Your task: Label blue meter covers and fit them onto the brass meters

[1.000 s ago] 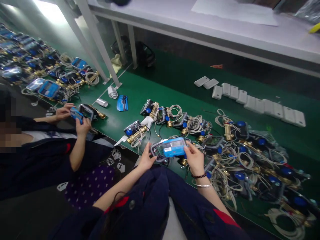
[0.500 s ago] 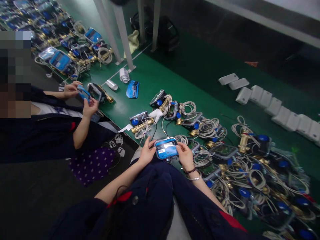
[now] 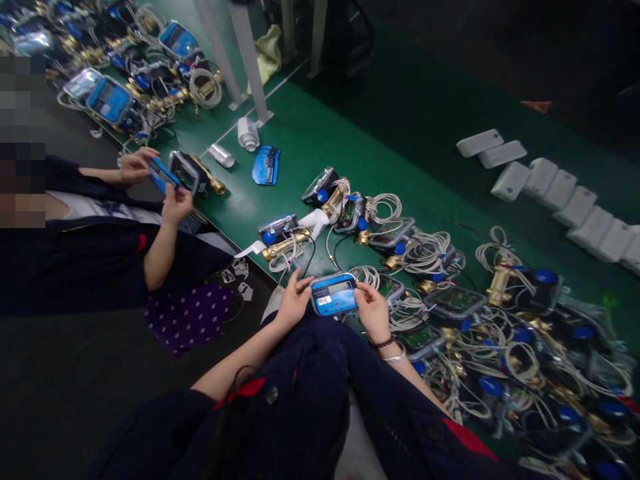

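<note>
A blue-faced meter unit point(image 3: 334, 294) with a small display is held between both my hands at the near edge of the green table point(image 3: 320, 143). My left hand point(image 3: 294, 299) pinches its left end, fingers closed on the casing. Gripping the right end is my right hand point(image 3: 373, 309), a bead bracelet and a bangle on its wrist. Right behind the unit lie brass-bodied meters with coiled white cables point(image 3: 285, 243).
A heap of meters and cables point(image 3: 500, 327) fills the table to my right. White plastic covers point(image 3: 555, 193) stand in a row at the far right. To my left a co-worker's hands point(image 3: 155, 183) hold another meter. A blue label sheet point(image 3: 266, 165) and table legs point(image 3: 250, 60) lie beyond.
The view has dropped and shifted right, so the upper shelf left the picture. The meter's blue cover has been seated square on the casing, and both hands hold it closer to the table edge.
</note>
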`<state>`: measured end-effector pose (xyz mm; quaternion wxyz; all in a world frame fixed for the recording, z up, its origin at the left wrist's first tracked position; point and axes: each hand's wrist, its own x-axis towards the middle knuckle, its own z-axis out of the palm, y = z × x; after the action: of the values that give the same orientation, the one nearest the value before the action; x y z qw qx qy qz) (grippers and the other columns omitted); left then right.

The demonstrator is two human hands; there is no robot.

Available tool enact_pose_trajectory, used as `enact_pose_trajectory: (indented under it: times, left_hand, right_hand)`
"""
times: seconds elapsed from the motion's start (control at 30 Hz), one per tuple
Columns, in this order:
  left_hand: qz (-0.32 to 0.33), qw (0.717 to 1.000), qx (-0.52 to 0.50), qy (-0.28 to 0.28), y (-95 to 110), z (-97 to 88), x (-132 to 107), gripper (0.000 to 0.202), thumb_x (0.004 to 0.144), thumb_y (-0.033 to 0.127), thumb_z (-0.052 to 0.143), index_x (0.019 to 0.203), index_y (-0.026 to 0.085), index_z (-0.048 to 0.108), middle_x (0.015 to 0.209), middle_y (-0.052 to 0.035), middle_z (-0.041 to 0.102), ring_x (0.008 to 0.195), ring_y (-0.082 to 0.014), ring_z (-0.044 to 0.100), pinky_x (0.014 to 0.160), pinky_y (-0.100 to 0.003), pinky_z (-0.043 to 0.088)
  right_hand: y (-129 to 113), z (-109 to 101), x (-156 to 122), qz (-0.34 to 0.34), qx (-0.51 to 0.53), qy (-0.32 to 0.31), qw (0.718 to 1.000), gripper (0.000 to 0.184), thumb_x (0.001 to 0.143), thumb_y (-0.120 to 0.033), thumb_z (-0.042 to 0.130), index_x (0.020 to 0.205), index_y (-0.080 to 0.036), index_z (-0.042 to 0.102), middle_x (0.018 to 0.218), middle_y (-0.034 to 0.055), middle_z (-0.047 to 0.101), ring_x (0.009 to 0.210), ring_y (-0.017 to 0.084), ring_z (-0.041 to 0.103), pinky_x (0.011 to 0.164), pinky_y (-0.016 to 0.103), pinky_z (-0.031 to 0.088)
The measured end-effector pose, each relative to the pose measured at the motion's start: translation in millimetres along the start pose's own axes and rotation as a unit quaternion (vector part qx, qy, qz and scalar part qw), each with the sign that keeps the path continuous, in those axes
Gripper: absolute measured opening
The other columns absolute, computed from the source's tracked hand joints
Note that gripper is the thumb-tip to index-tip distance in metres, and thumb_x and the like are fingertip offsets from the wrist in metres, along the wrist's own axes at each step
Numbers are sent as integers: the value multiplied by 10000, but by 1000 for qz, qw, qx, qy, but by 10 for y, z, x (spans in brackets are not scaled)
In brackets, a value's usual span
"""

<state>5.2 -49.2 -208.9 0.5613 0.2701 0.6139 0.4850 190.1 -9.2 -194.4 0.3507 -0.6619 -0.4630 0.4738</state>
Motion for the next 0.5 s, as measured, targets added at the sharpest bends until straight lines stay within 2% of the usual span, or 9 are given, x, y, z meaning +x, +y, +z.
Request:
enact_pose_trajectory:
  times: [0.33, 0.5]
  left_hand:
    - [-23, 998, 36, 39, 130, 40, 12, 598, 759, 137, 596, 1314, 146, 374, 1075, -107, 677, 1011, -188, 624, 933, -366, 469]
    - [-24, 997, 57, 41, 197, 52, 15, 595, 753, 145, 602, 1306, 150, 382, 1051, -98, 685, 992, -186, 632, 928, -365, 471]
  right_hand:
    - [-16, -11, -54, -21, -36, 8, 999, 326, 699, -388, 564, 855, -127, 680, 635, 46, 641, 559, 162, 538, 535, 290, 446]
    - [-27, -13, -97, -37, -53, 20, 998, 374, 716, -369, 566, 964, -115, 680, 687, 45, 629, 551, 140, 497, 546, 288, 430]
